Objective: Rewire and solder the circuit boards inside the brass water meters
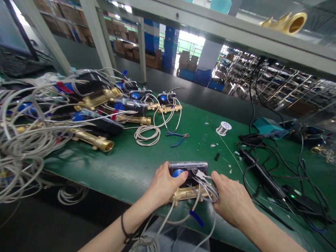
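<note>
A meter [187, 192] with a brass pipe body, a black housing, a clear cover and a blue round part rests near the table's front edge. My left hand [164, 185] is closed around its left end, thumb over the front beside the blue part. Grey cables [202, 185] come out of the housing, one with a white connector. My right hand [228, 192] pinches these cables at the meter's right side; its fingertips are partly hidden. A blue tag [196, 217] hangs on a cable below the meter, and more cable drops toward my lap.
Several similar meters with tangled cables [23, 150] crowd the left. Blue-handled cutters [178, 138] and a solder spool [223, 128] lie beyond my hands. At right are a black corded tool [262, 173] and loose wires. A metal frame [210, 29] crosses above.
</note>
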The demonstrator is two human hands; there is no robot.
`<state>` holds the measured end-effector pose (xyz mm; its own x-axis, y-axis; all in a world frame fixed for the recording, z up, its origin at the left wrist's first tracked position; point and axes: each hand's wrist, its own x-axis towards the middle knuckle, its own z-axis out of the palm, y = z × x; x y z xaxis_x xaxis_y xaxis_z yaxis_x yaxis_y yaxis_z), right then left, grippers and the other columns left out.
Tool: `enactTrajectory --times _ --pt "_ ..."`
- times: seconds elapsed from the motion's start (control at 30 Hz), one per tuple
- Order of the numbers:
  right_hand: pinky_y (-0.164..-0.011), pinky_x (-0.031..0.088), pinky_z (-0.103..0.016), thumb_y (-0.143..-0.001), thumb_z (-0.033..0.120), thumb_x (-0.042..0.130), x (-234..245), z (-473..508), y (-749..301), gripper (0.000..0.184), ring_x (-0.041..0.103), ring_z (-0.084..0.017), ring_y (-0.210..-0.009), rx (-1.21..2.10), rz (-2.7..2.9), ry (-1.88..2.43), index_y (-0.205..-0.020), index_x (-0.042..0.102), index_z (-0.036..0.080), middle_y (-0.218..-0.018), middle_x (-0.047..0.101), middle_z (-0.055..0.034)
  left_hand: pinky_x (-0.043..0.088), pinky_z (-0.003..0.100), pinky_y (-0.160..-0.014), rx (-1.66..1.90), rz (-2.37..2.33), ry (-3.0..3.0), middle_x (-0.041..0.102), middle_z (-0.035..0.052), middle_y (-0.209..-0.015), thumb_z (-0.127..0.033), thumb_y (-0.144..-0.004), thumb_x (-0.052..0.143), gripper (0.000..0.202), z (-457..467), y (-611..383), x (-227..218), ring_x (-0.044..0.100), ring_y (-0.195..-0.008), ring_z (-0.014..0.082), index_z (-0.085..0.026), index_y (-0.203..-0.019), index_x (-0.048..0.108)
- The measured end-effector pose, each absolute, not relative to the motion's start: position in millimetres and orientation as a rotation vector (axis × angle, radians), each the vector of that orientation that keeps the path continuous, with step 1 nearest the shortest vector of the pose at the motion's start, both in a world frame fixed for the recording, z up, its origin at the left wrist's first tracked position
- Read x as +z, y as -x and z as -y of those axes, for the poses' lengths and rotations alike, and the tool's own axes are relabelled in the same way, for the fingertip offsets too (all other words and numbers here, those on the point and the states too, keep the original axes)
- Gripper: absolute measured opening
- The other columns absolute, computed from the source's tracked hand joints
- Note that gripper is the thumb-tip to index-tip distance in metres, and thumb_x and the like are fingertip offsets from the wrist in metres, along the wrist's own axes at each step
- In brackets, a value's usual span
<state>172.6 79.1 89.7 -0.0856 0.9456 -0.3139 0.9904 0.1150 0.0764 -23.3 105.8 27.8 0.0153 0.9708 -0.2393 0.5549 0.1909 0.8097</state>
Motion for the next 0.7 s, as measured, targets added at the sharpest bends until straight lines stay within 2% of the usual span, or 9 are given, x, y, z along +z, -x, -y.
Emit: enactTrajectory --times 0.2,0.5,0.7 --pt "-0.055 0.020 -0.027 -0.075 0.024 0.055 80 -78 -177 0.019 0.061 -0.023 -0.076 -0.332 -2.161 -1.951 -0.093 0.049 0.021 -0.089 0.064 -0.0050 0.042 0.037 -0.082 0.605 -1.656 -1.471 0.058 0.0091 -0.093 -0.056 -0.071 0.051 0.043 -105 22 31 0.055 -0.097 0.0290 -0.018 -0.090 0.051" --pt "-0.056 0.022 -0.026 -0.071 0.018 0.054 67 -75 -178 0.015 0.059 -0.018 -0.072 -0.421 -2.235 -2.039 -0.084 0.047 0.022 -0.082 0.063 -0.0021 0.042 0.038 -0.083 0.617 -1.642 -1.457 0.058 0.0083 -0.094 -0.056 -0.071 0.052 0.042 -105 23 32 0.055 -0.098 0.0284 -0.018 -0.091 0.052" --pt "-0.055 0.019 -0.027 -0.072 0.026 0.056 73 -73 -177 0.016 0.059 -0.019 -0.073 -0.362 -2.260 -2.048 -0.086 0.049 0.022 -0.084 0.064 -0.0032 0.044 0.037 -0.081 0.641 -1.658 -1.470 0.060 0.0100 -0.095 -0.061 -0.069 0.052 0.050 -110 24 16 0.057 -0.094 0.0282 -0.017 -0.093 0.054"
